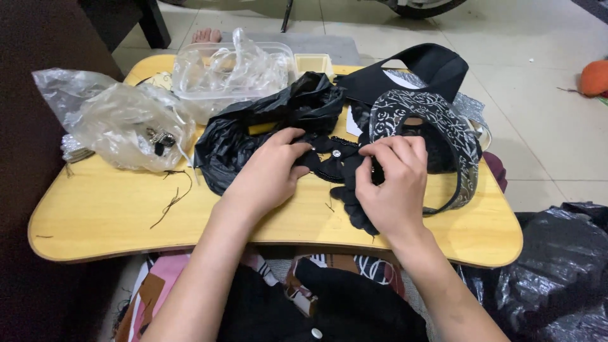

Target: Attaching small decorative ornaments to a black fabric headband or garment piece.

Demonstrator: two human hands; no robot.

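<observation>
Seemingly light and limp, the small black scalloped lace trim piece with a clear round gem (pixel 339 166) lies at the middle of the low yellow wooden lap table (pixel 114 215), seen from the head camera, pinched between both hands. The left hand (pixel 269 174) has its fingers closed on the trim's left end, beside the crumpled black plastic bag (pixel 253 130); the right hand (pixel 389 183) has thumb and fingertips pressed together on the right end, just in front of the black headband with silver scroll pattern (pixel 437 126). I judge the trim soft and floppy, prone to fraying or shedding beads, so its firmer beaded edge near the gem looks the safest hold. A clear crinkled plastic bag (pixel 120 123) sits well apart at the left.
</observation>
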